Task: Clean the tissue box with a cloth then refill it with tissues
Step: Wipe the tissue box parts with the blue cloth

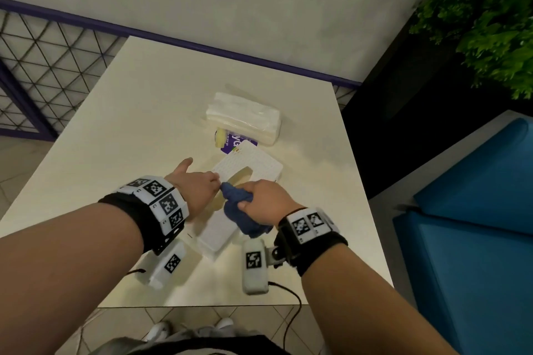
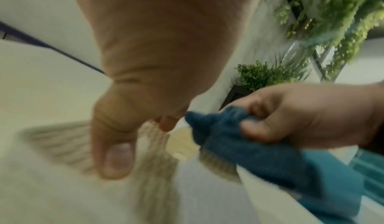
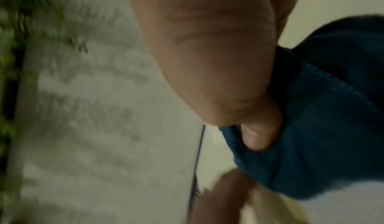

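Note:
On the cream table (image 1: 138,130) lies the white tissue box (image 1: 261,167), its ribbed top showing an oval slot. My left hand (image 1: 199,187) holds the box's left edge with curled fingers, thumb sticking out to the left. My right hand (image 1: 268,202) grips a bunched blue cloth (image 1: 245,212) pressed onto the box near the slot. The left wrist view shows the left hand (image 2: 155,46), the cloth (image 2: 259,153) and the right hand (image 2: 311,115), all blurred. In the right wrist view the right hand (image 3: 218,63) has fingers wrapped in the cloth (image 3: 332,112). A wrapped stack of white tissues (image 1: 243,117) lies behind the box.
A purple packet (image 1: 230,143) sits between the tissue stack and the box. A blue seat (image 1: 476,210) stands right of the table and a green plant (image 1: 490,17) at the upper right. A purple-framed mesh railing (image 1: 43,66) runs along the left.

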Action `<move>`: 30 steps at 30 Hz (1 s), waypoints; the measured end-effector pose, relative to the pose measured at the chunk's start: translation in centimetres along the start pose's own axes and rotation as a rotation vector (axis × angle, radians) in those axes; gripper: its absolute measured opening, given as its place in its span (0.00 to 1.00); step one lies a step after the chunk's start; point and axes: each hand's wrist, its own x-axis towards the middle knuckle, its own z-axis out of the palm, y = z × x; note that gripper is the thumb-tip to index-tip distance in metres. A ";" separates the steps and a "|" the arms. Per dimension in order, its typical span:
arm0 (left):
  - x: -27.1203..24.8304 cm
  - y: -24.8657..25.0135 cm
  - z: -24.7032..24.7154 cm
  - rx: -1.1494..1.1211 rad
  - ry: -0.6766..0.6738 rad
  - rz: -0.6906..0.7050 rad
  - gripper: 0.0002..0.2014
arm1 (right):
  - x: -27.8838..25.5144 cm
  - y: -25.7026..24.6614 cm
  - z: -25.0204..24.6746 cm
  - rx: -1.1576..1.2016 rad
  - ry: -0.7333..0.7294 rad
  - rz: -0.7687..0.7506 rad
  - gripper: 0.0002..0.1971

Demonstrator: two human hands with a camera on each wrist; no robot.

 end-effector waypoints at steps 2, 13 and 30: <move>-0.4 -0.9 0.0 0.034 0.087 0.027 0.34 | -0.4 0.9 -1.4 0.259 0.067 0.021 0.15; -1.7 2.5 3.2 -0.356 0.229 -0.272 0.33 | 4.2 3.5 -9.3 0.426 0.594 0.121 0.18; -0.5 -0.6 3.0 -0.400 0.133 -0.235 0.44 | 10.9 3.1 -1.9 -0.114 0.160 0.384 0.38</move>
